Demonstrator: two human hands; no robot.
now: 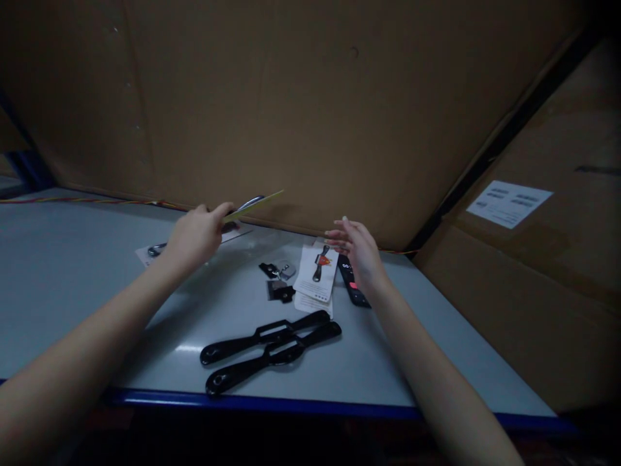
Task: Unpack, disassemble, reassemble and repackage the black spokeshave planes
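Left hand point(196, 236) closed around the end of a yellow-green card point(255, 206), pinching it together with a slim curved metal piece point(251, 203), both angled up and to the right, clear of the pale grey tabletop point(72, 259), as if raised for a better look. Right hand point(359, 249) open, fingers loosely spread and slightly curled, holding nothing, hovering over the far right of the laid-out items, close to a printed card point(316, 272) and a black digital timer point(352, 281), with any contact hidden from this view. The printed card, showing a black two-handled tool, resting on a second white sheet point(313, 304), perhaps set out for easy reference. Just left of it, small black parts and a metal disc point(277, 277), grouped apart from the other items. Nearer, two black two-handled frames point(269, 349) lying side by side and roughly parallel, seemingly kept within easy reach near the blue table edge point(252, 402). Far left, under the left wrist, a metal-tipped part point(158, 249) on a white sheet point(145, 255). Beyond, a brown cardboard wall point(242, 97) along the far side.
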